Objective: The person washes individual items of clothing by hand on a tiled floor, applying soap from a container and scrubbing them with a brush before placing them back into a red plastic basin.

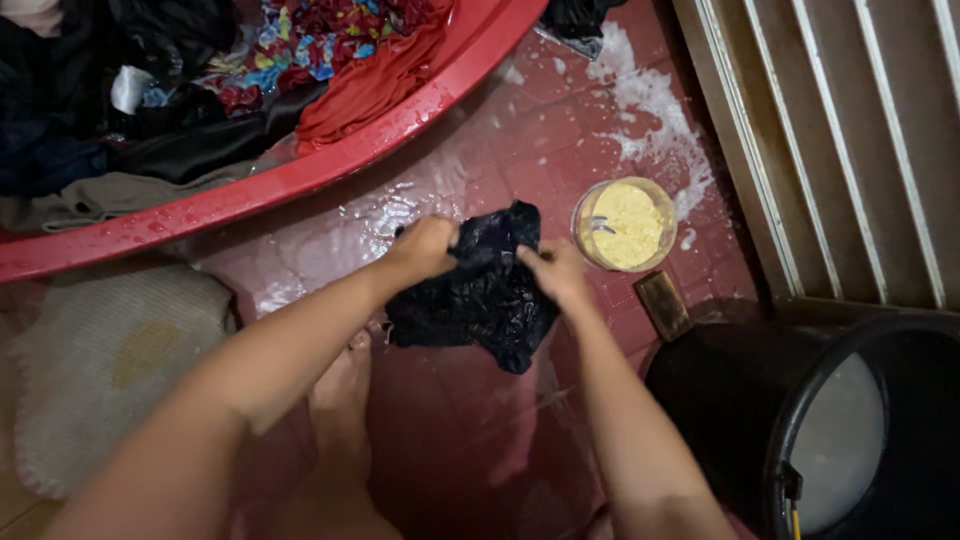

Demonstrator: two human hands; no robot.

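We see both hands closed on one wet dark garment [480, 295], held up over the wet red tiled floor [520, 140]. Left hand [425, 248] is fisted around the cloth's upper left edge, knuckles up. Right hand [555, 272] grips the upper right edge, fingers curled into the fabric; the two hands sit close together with a bunch of cloth between them. The rest of the garment hangs down below the hands, crumpled and shiny with water.

Just right of the right hand we note a round clear container [625, 224] of yellow powder with a small scoop in it, standing on the floor. A small brown block [663, 305] lies just below it. Foam [650, 110] spreads on the tiles above the container. A big red basin [300, 170] full of mixed clothes fills the upper left. A black bucket [850, 430] holding water stands at lower right, and a pale mat [100, 370] lies at left.
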